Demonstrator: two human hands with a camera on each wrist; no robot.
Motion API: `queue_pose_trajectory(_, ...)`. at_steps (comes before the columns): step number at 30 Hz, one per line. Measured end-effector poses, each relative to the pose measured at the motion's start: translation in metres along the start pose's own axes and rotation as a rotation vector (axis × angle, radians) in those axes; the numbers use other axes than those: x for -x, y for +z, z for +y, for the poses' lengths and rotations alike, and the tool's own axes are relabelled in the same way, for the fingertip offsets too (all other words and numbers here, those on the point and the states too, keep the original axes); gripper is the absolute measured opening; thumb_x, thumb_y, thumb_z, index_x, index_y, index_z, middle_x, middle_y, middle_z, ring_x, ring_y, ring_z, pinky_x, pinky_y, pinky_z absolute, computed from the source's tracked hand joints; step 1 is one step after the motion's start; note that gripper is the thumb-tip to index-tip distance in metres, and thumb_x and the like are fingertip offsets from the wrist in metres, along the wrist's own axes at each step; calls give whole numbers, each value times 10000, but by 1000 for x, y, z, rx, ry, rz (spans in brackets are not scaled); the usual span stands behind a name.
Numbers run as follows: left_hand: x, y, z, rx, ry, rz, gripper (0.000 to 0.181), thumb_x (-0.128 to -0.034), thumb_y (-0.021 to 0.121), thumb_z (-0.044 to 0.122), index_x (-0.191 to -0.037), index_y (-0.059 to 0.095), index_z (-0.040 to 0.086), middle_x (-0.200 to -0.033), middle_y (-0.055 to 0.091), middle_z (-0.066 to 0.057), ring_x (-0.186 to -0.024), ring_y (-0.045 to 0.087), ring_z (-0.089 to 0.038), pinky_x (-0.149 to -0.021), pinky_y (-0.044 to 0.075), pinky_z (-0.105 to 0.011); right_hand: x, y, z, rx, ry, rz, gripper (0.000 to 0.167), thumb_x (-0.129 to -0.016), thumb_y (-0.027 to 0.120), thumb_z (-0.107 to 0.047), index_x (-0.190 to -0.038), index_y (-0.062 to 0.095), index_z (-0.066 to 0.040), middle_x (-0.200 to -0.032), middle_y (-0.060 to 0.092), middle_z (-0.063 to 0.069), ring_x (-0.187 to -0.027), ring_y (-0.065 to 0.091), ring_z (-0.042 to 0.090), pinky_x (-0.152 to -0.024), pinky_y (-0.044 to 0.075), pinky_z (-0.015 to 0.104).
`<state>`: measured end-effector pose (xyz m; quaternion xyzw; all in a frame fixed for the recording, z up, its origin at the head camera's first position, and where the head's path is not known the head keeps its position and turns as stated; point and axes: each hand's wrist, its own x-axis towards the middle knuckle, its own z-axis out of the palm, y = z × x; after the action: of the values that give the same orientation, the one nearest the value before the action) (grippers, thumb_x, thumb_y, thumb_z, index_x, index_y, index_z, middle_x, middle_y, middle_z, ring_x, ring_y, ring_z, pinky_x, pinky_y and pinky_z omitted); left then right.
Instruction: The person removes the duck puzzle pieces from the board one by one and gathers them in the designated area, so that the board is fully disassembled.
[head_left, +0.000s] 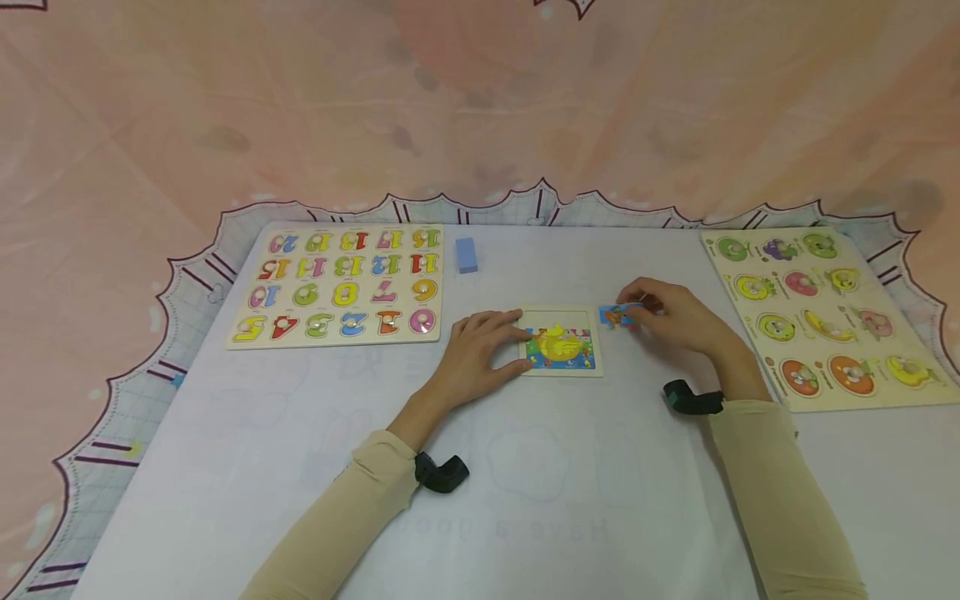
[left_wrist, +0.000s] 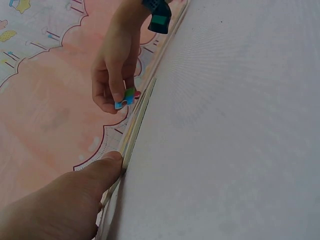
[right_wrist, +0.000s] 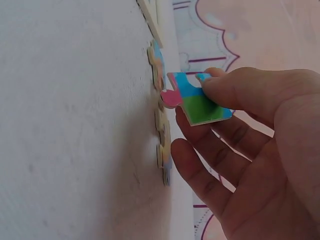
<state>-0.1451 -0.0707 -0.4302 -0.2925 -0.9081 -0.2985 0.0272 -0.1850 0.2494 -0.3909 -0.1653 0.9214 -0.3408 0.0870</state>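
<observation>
Near the middle of the table lies a small framed puzzle (head_left: 561, 346) with a yellow duck picture. My left hand (head_left: 483, 354) rests on its left edge, fingers spread; in the left wrist view the thumb of that hand (left_wrist: 75, 197) touches the frame's side. My right hand (head_left: 678, 321), to the right of the frame, pinches a blue, green and pink puzzle piece (right_wrist: 202, 102) between thumb and fingers. Beneath that hand, other loose pieces (head_left: 615, 316) lie on the table beside the frame, partly covered by the fingers.
A number board (head_left: 337, 283) lies at the back left, with a blue block (head_left: 466, 255) just right of it. On the right is a fruit board (head_left: 828, 321). A patterned cloth (head_left: 480, 108) hangs behind the white table (head_left: 525, 500).
</observation>
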Motion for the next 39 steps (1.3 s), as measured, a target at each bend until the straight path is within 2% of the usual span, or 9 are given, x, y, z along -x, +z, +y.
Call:
queue_pose_trajectory(7,0,0,0,-3,-5,1,399,-861,657,417,-1227,619,265,-1465,441,20,-1326,372,-208,-1071,232,-503,3,-6,4,-5,38,-8,145,-938,561,-134,-1072,613,-116,-1091,623,90,-983,562,254,-902,440,436)
queue_pose_trajectory(20,1,1,-1,1,2,-1,400,-860,657,420,-1226,617,263,-1462,444,17,-1326,369,-201,-1071,234,-500,9,-17,11,18,98,-32,166,-951,548,-184,-1092,607,-122,-1089,618,95,-985,540,246,-890,423,416)
queue_pose_trajectory(30,1,2,-1,1,6,4,401,-859,656,426,-1226,615,271,-1465,440,21,-1325,367,-193,-1072,234,-502,14,-23,22,36,106,-33,156,-943,554,-166,-1076,623,-121,-1039,619,87,-919,511,217,-753,430,270)
queue_pose_trajectory(34,0,2,-2,-5,3,2,401,-860,653,431,-1228,613,277,-1467,437,27,-1327,365,-190,-1073,232,-498,16,-25,25,33,121,-39,158,-944,546,-151,-1076,624,-108,-1061,625,99,-924,529,224,-736,445,260)
queue_pose_trajectory(39,0,2,-2,-17,3,-1,405,-863,646,437,-1234,610,276,-1471,431,26,-1330,362,-195,-1075,232,-500,16,-27,28,44,129,-45,169,-952,532,-158,-1089,616,-105,-1090,623,108,-935,534,232,-773,442,297)
